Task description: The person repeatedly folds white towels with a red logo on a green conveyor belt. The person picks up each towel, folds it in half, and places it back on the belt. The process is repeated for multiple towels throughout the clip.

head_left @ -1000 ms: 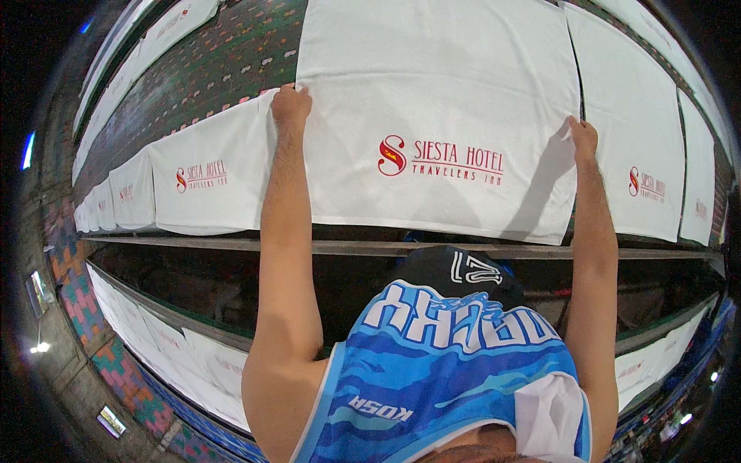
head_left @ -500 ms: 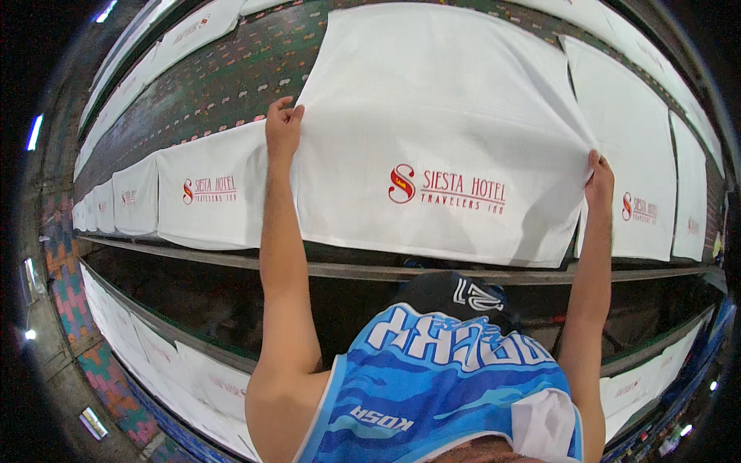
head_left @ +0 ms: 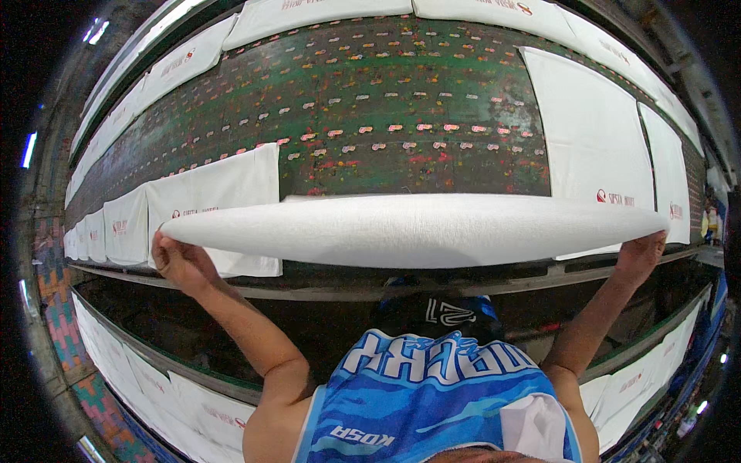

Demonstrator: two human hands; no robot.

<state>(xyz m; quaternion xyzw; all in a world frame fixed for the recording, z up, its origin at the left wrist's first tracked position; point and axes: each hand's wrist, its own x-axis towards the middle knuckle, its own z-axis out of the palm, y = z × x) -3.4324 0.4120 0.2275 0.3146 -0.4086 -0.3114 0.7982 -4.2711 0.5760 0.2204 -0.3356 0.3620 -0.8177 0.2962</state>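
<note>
A white towel point(head_left: 417, 230) is stretched taut between my two hands, lifted off the long table and seen nearly edge-on as a narrow band. Its left end is pinched in the fingers of my left hand point(head_left: 184, 264). My right hand point(head_left: 641, 258) grips the opposite end. Beneath and beyond it, the dark green tabletop point(head_left: 417, 166) shows, marked with rows of small coloured prints. Behind the left end, another white towel with a red print point(head_left: 231, 179) lies flat, partly covered by the lifted one.
To the right lie more printed white towels point(head_left: 590, 127), and others point(head_left: 324, 9) line the table's far side. A rail point(head_left: 340, 292) runs along the near edge, close to my body. Behind me is a second table with white towels point(head_left: 193, 401). Coloured floor tiles point(head_left: 100, 382) show at left.
The towel was spread with its red print showing, its lower part on the table; now it is raised and edge-on. My hands moved apart and toward me, uncovering the table beyond.
</note>
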